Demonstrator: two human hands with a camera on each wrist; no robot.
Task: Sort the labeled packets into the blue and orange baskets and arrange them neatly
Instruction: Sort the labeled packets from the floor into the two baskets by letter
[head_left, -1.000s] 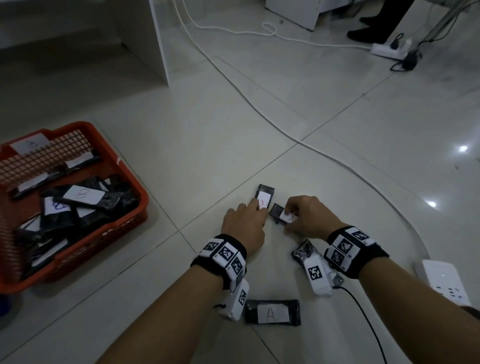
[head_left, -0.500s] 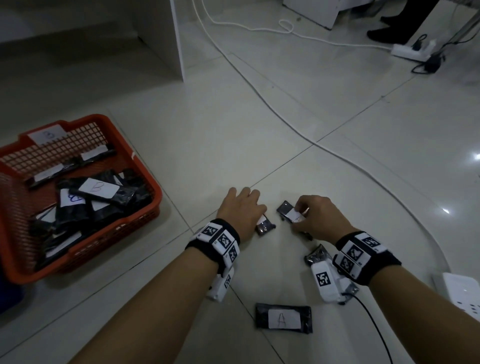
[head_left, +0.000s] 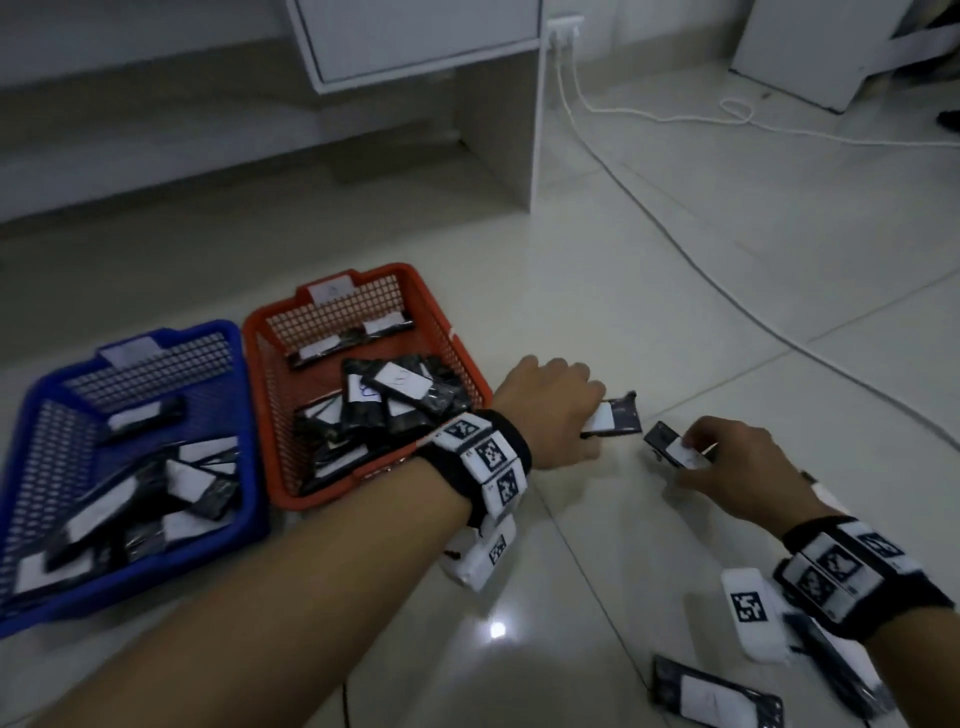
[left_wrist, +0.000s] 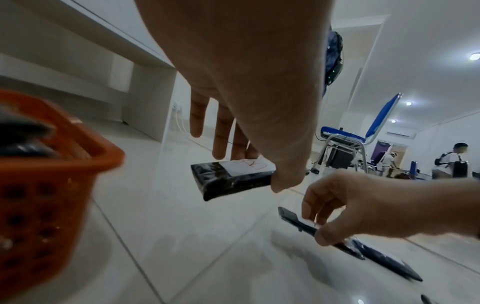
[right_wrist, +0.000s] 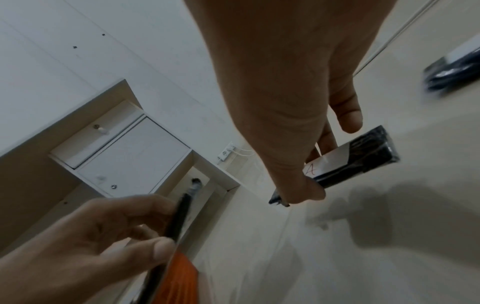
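My left hand (head_left: 592, 415) pinches a black packet (head_left: 615, 418) just right of the orange basket (head_left: 322, 499); the left wrist view shows its white label marked B (left_wrist: 233, 176), held off the floor between thumb and fingers. My right hand (head_left: 696, 452) grips another black packet (head_left: 670, 444), whose label reads A (right_wrist: 350, 162) in the right wrist view. The blue basket (head_left: 156, 587) stands left of the orange one. Both hold several labelled packets lying in loose heaps.
One more packet (head_left: 717, 699) lies on the tiled floor at the lower right, and another (head_left: 831, 660) is partly hidden under my right wrist. A white cable (head_left: 675, 239) runs across the floor behind. A white cabinet leg (head_left: 535, 130) stands beyond the baskets.
My left hand has picked its packet up off the floor and now holds it beside the orange basket. The view has swung left, bringing the blue basket in. My right hand keeps its packet.
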